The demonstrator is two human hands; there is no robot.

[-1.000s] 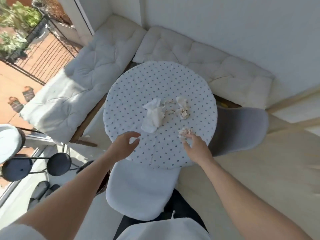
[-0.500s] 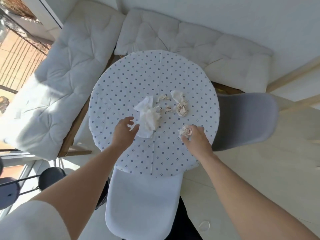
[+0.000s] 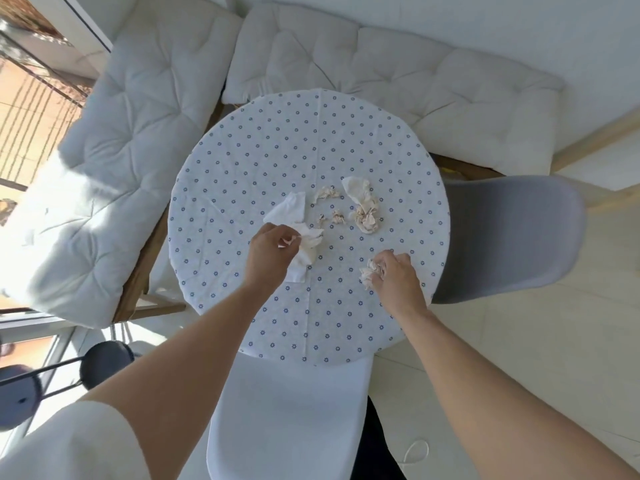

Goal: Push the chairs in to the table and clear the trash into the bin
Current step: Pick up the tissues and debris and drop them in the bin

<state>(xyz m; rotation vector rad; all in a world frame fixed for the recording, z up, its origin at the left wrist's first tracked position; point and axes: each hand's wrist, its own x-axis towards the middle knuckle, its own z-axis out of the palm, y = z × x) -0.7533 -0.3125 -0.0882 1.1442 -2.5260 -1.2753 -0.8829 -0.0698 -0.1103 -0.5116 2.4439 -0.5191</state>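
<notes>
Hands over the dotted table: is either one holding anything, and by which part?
The right hand clutches a small crumpled paper wad whole. The left hand pinches the white napkin at its near, bunched part.

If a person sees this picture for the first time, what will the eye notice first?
First, the round dotted table in the middle, with crumpled tissues scattered on it. Two bare arms reach in from below: the left hand pinches a big white tissue, and the right hand closes on a small paper ball. A white chair is tucked in below, a grey chair on the right.
</notes>
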